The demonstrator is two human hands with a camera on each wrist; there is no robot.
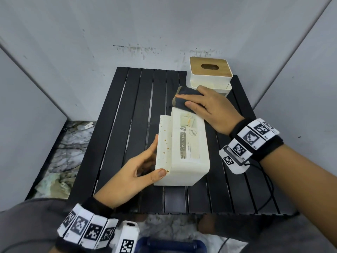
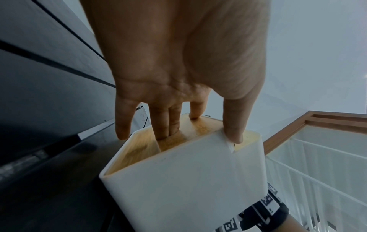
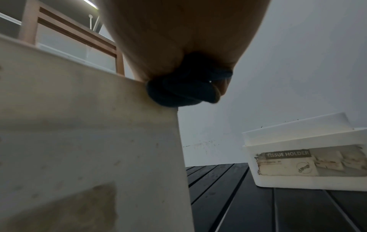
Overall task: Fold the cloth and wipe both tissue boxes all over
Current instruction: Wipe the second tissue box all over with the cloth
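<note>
A white tissue box (image 1: 184, 152) with a worn "TISSUE HOLDER" label lies on its side at the middle of the black slatted table (image 1: 127, 114). My left hand (image 1: 135, 172) grips its near left end, thumb on the top corner, fingers reaching into its wooden slot (image 2: 174, 138). My right hand (image 1: 206, 105) holds a folded dark cloth (image 1: 184, 99) pressed against the box's far end (image 3: 139, 113). A second white tissue box (image 1: 209, 73) with a wooden lid stands upright at the table's back right, also seen low in the right wrist view (image 3: 309, 163).
Grey walls close in the table on three sides. A marbled floor (image 1: 63, 152) shows left of the table. A dark blue object (image 1: 169, 245) lies at the bottom edge near my lap. A thin black cable (image 1: 269, 187) trails from my right wrist band over the table.
</note>
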